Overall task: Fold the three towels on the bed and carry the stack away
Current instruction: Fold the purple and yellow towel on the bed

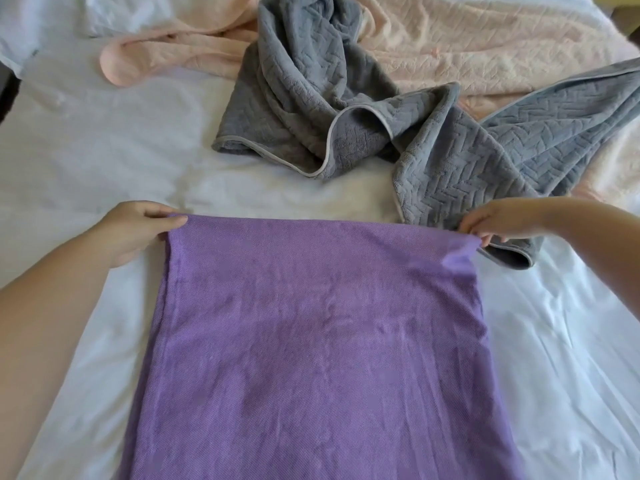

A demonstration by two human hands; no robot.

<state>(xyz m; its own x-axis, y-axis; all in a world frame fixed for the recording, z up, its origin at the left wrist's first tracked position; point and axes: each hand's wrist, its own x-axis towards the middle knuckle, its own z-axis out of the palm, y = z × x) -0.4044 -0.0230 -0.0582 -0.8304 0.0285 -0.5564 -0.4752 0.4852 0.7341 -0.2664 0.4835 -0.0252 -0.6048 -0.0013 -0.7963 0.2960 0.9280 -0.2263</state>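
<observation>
1. Where the far edge of the purple towel (pixel 322 341) ends on the left, the fingers (pixel 162 213) of the left hand (pixel 138 233) pinch its corner, thumb on top. The fabric hides the fingertips underneath.
2. At the opposite far corner the right hand (pixel 495 220) pinches the cloth in the same way. Its fingertips curl over a small bunched fold, and how many of them hold the fold is hard to make out.
3. Both forearms run out of the picture, the left at the lower left edge, the right at the right edge.
4. Between the hands the purple towel lies spread flat on the bed (pixel 86 150). Its near end is cut off by the bottom of the frame, so its full length cannot be seen.
5. Beyond it the grey towel (pixel 346 116) lies crumpled and twisted. One flap reaches under the right hand, just beside the purple corner.
6. Farthest off, the pink towel (pixel 485 39) lies rumpled, partly covered by the grey one and cut off at the top and right edges.
7. At the upper left edge a dark shape is too cropped to identify.
</observation>
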